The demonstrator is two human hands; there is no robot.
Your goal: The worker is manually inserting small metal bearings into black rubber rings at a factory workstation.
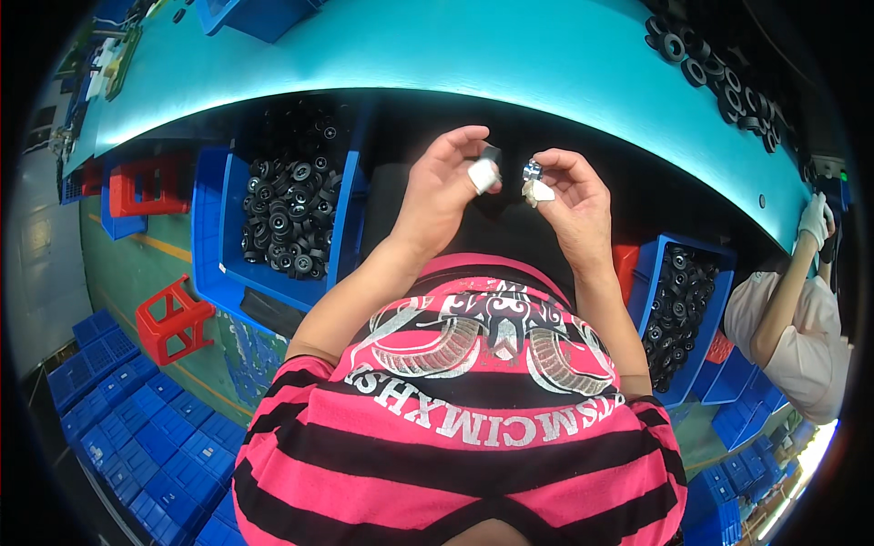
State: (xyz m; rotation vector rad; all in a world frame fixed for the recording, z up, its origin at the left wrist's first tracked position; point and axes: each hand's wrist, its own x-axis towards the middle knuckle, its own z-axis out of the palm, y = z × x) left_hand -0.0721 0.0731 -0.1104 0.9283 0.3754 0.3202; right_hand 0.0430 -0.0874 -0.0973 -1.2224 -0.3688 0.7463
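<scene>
My left hand [446, 187] is raised in front of my chest, just under the edge of the teal workbench [437, 55]. It pinches a small black round part [492, 155], and its thumb tip is wrapped in white tape. Close beside it, my right hand [574, 196] grips a small shiny metal piece [533, 170] between taped fingertips. The two parts sit a few centimetres apart, not touching. Both forearms come up from my pink and black striped shirt.
A blue bin [211, 227] full of black ring-shaped parts stands at my left, another blue bin [715, 300] of them at my right. More black rings [719, 77] lie on the bench's far right. Red stools [173, 318] and stacked blue crates [137, 419] cover the floor. A co-worker's gloved hand [815, 218] is at the right.
</scene>
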